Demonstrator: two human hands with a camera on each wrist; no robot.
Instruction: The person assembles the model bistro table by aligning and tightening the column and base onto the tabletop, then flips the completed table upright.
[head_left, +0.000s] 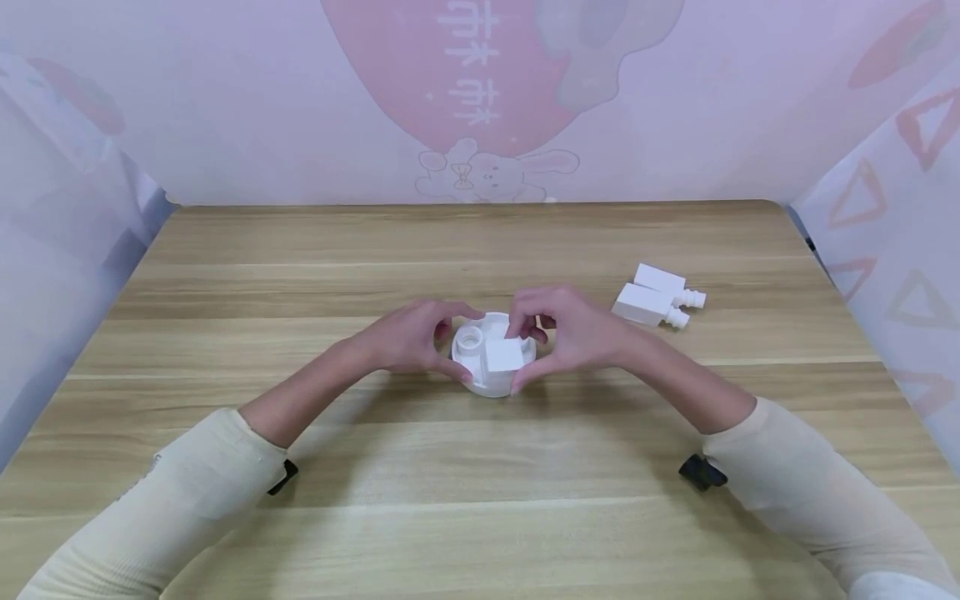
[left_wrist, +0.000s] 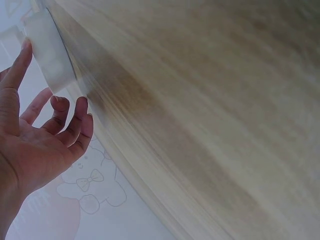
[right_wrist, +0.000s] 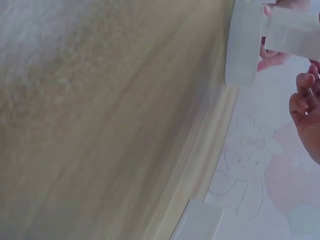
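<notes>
The white block (head_left: pixel 504 356) is held over the right part of the round base (head_left: pixel 492 388), its long axis roughly upright, its neck (right_wrist: pixel 266 24) directed down. To its left, 1 raised ring (head_left: pixel 469 339) is borne by the base; farther right, 2 similar blocks (head_left: pixel 643 304) are laid on the table (head_left: pixel 480 467), knobbed ends pointed rightward. The block is pinched by the right hand (head_left: pixel 570 329); the base's left rim is gripped by the left hand (head_left: pixel 407 337).

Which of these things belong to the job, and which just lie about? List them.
In the job:
round white base, held by the left hand
white block over it, at the right hand

Lying about, perhaps for later:
nearer necked block
farther necked block
</notes>
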